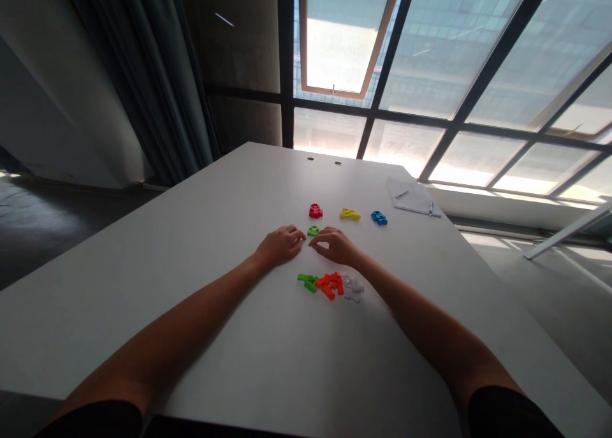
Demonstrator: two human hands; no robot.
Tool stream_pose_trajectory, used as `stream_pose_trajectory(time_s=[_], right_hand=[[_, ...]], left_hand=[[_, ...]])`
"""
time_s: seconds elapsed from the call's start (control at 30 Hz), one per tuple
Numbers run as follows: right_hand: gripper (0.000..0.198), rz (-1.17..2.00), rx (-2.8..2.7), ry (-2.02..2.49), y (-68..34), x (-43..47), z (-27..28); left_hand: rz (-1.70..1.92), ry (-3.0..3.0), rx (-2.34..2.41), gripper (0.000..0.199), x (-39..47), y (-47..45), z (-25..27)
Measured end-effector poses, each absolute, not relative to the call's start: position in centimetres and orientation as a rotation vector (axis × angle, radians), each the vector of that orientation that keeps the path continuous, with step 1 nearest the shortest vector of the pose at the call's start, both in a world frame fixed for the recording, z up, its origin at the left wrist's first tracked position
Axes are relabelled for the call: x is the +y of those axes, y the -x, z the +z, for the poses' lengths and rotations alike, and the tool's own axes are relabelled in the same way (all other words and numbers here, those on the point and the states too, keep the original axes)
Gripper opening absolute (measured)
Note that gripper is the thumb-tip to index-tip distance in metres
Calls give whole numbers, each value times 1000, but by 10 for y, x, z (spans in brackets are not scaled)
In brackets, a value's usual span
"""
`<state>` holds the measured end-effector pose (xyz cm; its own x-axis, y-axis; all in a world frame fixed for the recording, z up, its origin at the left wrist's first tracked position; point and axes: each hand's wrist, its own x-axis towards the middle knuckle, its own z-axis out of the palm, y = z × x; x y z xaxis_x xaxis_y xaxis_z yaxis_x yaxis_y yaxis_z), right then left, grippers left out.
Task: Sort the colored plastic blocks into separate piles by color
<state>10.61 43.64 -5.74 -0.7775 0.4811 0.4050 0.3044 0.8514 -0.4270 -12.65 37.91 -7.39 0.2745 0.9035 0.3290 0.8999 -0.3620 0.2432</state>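
A small green plastic piece (313, 231) sits on the white table between my two hands, just beyond the fingertips. My left hand (285, 243) rests to the left of it, fingers loosely bent and apart, with nothing visible in them. From the other side my right hand (333, 244) curves in, a gap showing between thumb and forefinger, also with nothing visible in it. Whether any fingertip touches the piece I cannot tell. Closer to me lie loose plastic building pieces in a row: green pieces (308, 283), orange-red pieces (329, 285) and whitish translucent pieces (352, 285).
Beyond my hands stand a red assembled piece (315, 211), a yellow one (350, 214) and a blue one (379, 218). Paper sheets (414, 197) with pens lie at the table's (239, 189) far right. Windows (430, 55) and a dark curtain (143, 74) are behind.
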Motion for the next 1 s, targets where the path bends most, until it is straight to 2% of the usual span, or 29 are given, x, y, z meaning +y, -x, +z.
stream_pose_trajectory(time_s=[0.1,0.17,0.43,0.6,0.7,0.9,1.0], right_hand=[[19,860,-2654,302,-101,412,-38],[21,949,-2739,158,-98,400,-32],[33,670,-2789,433,-100,411,-44],[12,418,-2675,726,-106,426,-53],[6,332,-2574,891,-111,434,-61],[25,412,-2373,995,-116,449,-79],[35,453,-2322,1032,-117,452,-82]], left_hand=[[677,-2498,1772,26,379,127,-75],[685,-2502,1772,26,379,127,-76],[695,-2507,1774,25,380,128,-77],[670,-2509,1760,27,379,128,-75],[666,-2505,1766,27,380,128,-75],[684,-2473,1775,27,381,128,-76],[707,-2418,1796,34,380,128,-76]])
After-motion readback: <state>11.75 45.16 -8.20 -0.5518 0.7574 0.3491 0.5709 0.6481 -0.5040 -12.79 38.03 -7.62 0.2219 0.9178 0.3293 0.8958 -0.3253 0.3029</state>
